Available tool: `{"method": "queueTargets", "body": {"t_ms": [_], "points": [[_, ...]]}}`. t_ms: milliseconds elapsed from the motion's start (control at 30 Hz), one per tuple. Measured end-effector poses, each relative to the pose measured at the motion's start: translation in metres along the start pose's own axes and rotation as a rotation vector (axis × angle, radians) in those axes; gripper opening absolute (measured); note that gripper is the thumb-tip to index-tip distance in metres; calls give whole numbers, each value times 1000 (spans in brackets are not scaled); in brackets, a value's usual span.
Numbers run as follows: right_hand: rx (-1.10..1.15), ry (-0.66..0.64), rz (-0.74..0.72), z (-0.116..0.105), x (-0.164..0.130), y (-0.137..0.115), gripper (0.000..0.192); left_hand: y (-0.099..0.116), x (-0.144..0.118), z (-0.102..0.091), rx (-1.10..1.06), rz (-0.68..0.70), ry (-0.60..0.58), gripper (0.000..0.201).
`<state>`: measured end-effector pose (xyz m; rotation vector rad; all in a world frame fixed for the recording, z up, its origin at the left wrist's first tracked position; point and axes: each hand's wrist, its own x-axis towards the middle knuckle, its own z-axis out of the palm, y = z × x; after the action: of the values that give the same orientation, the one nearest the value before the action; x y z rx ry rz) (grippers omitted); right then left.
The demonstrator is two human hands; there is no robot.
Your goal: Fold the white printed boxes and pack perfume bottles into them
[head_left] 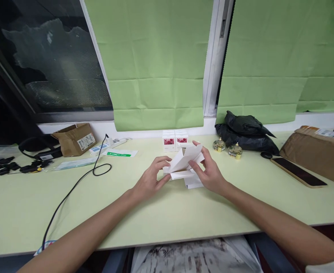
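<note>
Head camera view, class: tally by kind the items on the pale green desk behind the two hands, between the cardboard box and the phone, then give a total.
Small white boxes with red print: 2
Small round gold-capped glass bottles: 2
Crumpled black plastic bags: 1
Unfolded white paper carton held in both hands: 1
Total: 6

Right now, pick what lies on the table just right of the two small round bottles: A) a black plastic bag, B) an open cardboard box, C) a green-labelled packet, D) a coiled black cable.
A: the black plastic bag sits bunched beside and behind the two small round bottles, by the window sill; the cable, packet and open box all lie on the left.
</note>
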<state>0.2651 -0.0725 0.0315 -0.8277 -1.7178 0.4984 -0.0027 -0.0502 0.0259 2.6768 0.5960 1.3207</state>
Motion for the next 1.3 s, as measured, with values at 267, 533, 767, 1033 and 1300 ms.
{"method": "queueTargets", "body": {"t_ms": [267,533,767,1033,1300], "points": [[36,36,11,5,0,-2,71,2,-3,2,-117,-99,23,28],[70,66,29,9,-2,8,58,1,-6,8,-159,-233,25,20],[59,-16,25,10,-2,0,61,0,-8,7,-138,-220,50,21],[18,-9,-1,10,-3,-4,73,2,-7,7,-143,-244,44,14],[-9,-16,-35,9,-2,-4,73,4,-5,8,-138,-224,47,15]]}}
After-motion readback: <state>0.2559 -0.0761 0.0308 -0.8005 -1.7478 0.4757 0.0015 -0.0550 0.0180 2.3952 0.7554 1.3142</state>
